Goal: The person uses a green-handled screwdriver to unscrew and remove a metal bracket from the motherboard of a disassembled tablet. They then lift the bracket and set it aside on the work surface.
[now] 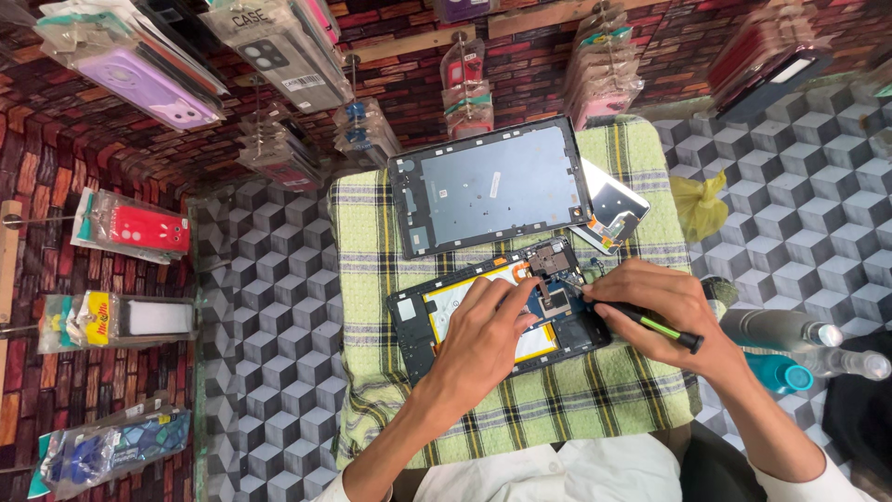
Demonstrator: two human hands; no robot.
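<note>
Bright, even daylight, soft shadows under the hands, mild glare on the silver panel (615, 209), strong wide-angle bending at the edges, hanging packets perhaps slightly blurred.

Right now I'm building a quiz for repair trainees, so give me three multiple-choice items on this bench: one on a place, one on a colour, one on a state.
1. Where does the removed back cover lie?
A. Beyond the opened tablet
B. On the floor
C. Under the left hand

2. What colour is the cloth?
A. Plain red
B. Green-yellow plaid
C. Solid black

3. What is the right hand doing?
A. Resting empty
B. Gripping a screwdriver
C. Holding a bottle

Answers:
1 A: the cover sits farther up the cloth than the opened tablet.
2 B: dark checks cross a pale green-yellow weave.
3 B: its fingers close on the screwdriver, tip at the tablet's board, while the left hand presses flat on the tablet.
</note>
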